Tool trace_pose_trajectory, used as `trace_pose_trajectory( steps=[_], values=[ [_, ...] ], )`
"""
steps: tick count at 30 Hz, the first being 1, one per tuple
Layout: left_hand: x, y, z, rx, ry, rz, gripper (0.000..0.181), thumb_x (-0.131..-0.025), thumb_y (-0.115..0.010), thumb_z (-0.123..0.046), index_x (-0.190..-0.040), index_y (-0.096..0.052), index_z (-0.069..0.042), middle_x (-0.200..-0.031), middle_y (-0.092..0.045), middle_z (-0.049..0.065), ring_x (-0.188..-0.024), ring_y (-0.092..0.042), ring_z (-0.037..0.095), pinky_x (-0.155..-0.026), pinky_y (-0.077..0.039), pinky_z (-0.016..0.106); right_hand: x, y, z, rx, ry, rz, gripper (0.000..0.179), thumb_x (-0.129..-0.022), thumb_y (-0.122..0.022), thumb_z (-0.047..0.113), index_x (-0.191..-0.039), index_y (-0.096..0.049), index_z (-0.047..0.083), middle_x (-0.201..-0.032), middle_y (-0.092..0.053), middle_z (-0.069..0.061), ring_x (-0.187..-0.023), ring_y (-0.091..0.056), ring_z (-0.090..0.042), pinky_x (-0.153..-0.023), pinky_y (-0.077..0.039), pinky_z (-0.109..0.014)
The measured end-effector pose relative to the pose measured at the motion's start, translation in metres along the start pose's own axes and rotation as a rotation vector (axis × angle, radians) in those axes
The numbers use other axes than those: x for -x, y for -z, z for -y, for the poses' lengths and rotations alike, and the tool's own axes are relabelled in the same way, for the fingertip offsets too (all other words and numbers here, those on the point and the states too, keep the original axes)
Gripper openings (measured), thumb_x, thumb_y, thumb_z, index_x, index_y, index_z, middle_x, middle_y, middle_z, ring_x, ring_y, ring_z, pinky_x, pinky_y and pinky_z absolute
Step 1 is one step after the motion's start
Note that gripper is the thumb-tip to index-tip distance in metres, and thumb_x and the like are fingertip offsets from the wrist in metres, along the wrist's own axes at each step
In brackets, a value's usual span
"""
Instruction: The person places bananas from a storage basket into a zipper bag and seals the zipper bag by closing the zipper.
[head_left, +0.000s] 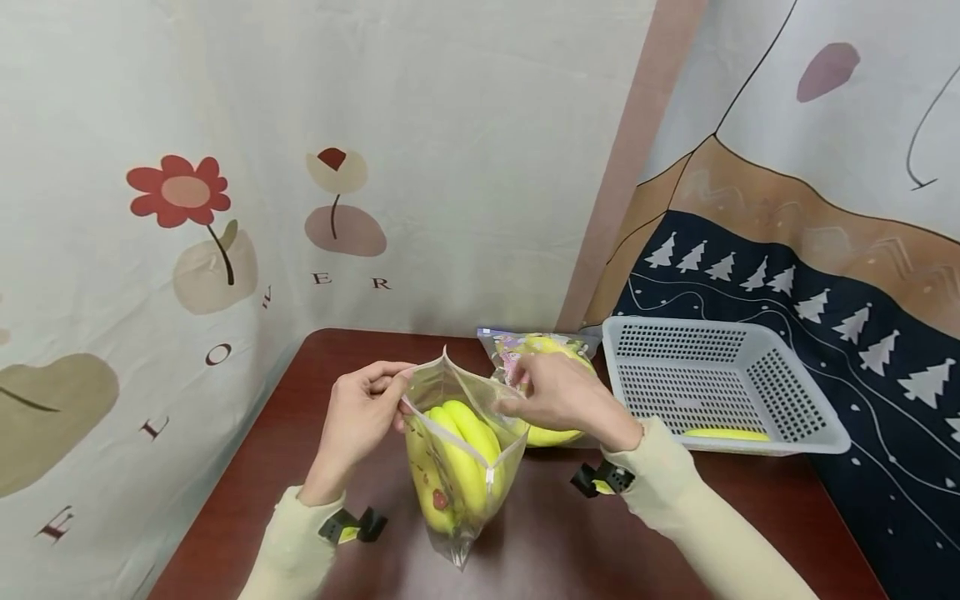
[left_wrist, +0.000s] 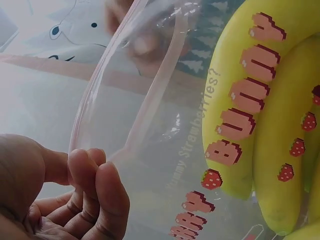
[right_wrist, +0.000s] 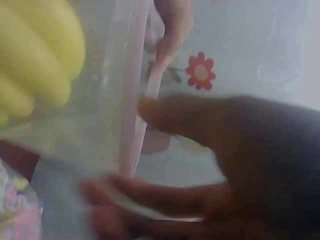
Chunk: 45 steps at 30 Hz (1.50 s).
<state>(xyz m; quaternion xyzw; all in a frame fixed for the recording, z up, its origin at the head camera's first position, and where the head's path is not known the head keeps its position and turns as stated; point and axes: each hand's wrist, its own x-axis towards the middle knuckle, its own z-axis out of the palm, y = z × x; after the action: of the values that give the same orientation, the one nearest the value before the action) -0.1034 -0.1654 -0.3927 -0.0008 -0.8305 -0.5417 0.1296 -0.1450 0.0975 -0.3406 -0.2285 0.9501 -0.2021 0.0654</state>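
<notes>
In the head view a clear zip bag (head_left: 510, 477) stands upright on the table with its mouth wide apart and several bananas (head_left: 468, 442) inside. Pink "BUNNY" lettering (left_wrist: 245, 95) and small strawberries are printed on it. My left hand (head_left: 367, 408) pinches the bag's rim at the left corner between thumb and fingers. At the opposite side of the mouth is my right hand (head_left: 562, 396). In the right wrist view that hand is blurred, its thumb (right_wrist: 170, 112) by the rim and its fingers lower down, a gap between them. Whether it touches the bag is unclear.
Behind my right hand lies a second printed bag (head_left: 498, 346) with bananas in it. A grey perforated basket (head_left: 615, 333) stands at the right, holding a banana (head_left: 727, 434). The dark red table (head_left: 300, 400) meets a printed curtain (head_left: 480, 208) at the back.
</notes>
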Motion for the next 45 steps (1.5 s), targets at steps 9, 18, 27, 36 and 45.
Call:
trace_pose_trajectory(
  steps=[9, 18, 27, 36, 45],
  values=[
    [-0.001, 0.0, -0.004, 0.107, 0.008, 0.137, 0.041, -0.092, -0.074, -0.006, -0.132, -0.066, -0.004, -0.071, -0.061, 0.008, -0.051, -0.062, 0.017, -0.049, -0.051, 0.026, 0.001, -0.014, -0.006, -0.225, 0.264, 0.098, 0.046, -0.097, -0.065, 0.025, -0.053, -0.053, 0.021, -0.048, -0.049, 0.015, -0.046, -0.042, -0.003, -0.048, -0.033, -0.019],
    [-0.001, 0.002, -0.005, 0.129, 0.026, 0.15, 0.046, -0.091, -0.07, 0.001, -0.136, -0.063, -0.004, -0.074, -0.059, 0.004, -0.053, -0.059, 0.014, -0.054, -0.055, 0.027, 0.0, -0.016, -0.002, -0.399, 0.242, 0.072, 0.044, -0.101, -0.063, 0.025, -0.057, -0.063, 0.018, -0.054, -0.062, 0.01, -0.049, -0.054, -0.009, -0.046, -0.032, -0.019],
    [-0.001, 0.011, 0.003, 0.06, 0.048, 0.213, 0.045, -0.095, -0.065, -0.003, -0.14, -0.061, -0.006, -0.079, -0.056, 0.006, -0.055, -0.06, 0.016, -0.055, -0.055, 0.028, -0.001, -0.01, -0.022, -0.364, 0.364, 0.159, 0.032, -0.102, -0.063, 0.038, -0.073, -0.067, 0.025, -0.068, -0.065, 0.007, -0.061, -0.055, -0.006, -0.056, -0.046, -0.022],
    [-0.001, 0.011, 0.004, 0.032, 0.05, 0.233, 0.045, -0.096, -0.065, -0.006, -0.141, -0.061, -0.007, -0.079, -0.056, 0.008, -0.056, -0.063, 0.029, -0.055, -0.055, 0.029, -0.001, 0.008, -0.059, -0.255, 0.336, 0.073, 0.013, -0.099, -0.068, 0.031, -0.108, -0.072, 0.023, -0.093, -0.07, 0.009, -0.082, -0.065, -0.01, -0.073, -0.059, -0.029],
    [-0.003, 0.008, 0.006, 0.044, 0.031, 0.229, 0.043, -0.096, -0.064, -0.003, -0.139, -0.061, -0.006, -0.079, -0.056, 0.008, -0.054, -0.062, 0.023, -0.052, -0.053, 0.028, -0.006, 0.013, -0.117, -0.184, 0.173, 0.044, 0.043, -0.095, -0.074, 0.035, -0.132, -0.063, 0.016, -0.12, -0.07, -0.002, -0.103, -0.066, -0.018, -0.083, -0.058, -0.029]
  ],
)
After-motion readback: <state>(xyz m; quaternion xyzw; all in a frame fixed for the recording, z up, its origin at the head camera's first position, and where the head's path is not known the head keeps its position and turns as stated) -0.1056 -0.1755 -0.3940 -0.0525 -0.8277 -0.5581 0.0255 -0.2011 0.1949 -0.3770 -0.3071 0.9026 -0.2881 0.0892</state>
